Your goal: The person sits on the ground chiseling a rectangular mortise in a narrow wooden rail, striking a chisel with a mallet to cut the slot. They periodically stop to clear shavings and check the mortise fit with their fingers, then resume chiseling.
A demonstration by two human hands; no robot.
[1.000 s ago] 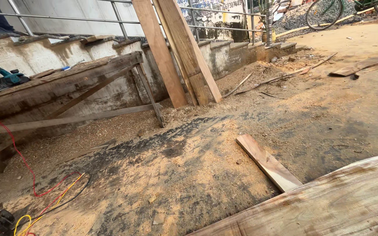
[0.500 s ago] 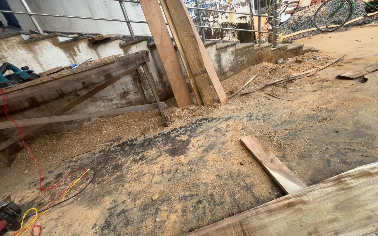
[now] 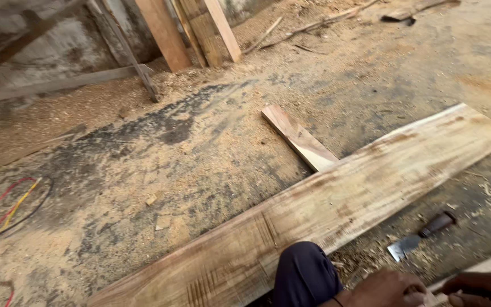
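Observation:
My left hand (image 3: 385,287) and my right hand (image 3: 481,284) show at the bottom right edge, cut off by the frame. They meet over a small pale piece (image 3: 432,297). The left hand's fingers are curled on it; the right hand's grip is hidden. My knee in dark blue cloth (image 3: 305,273) rests on a long wide plank (image 3: 370,182) that lies slantwise on the ground. A chisel with a dark handle (image 3: 421,236) lies in the shavings just beyond my hands.
A short board (image 3: 299,136) lies past the wide plank. Planks (image 3: 166,34) lean against the wall at the top. Red and yellow cables (image 3: 1,210) curl at the left. Sawdust covers the ground. A pale board edge (image 3: 487,264) runs at the bottom right.
The view has tilted down and toward me. The wide plank now fills the foreground, and my knee, both hands and the chisel have come into view. The workbench and power tool have left the frame.

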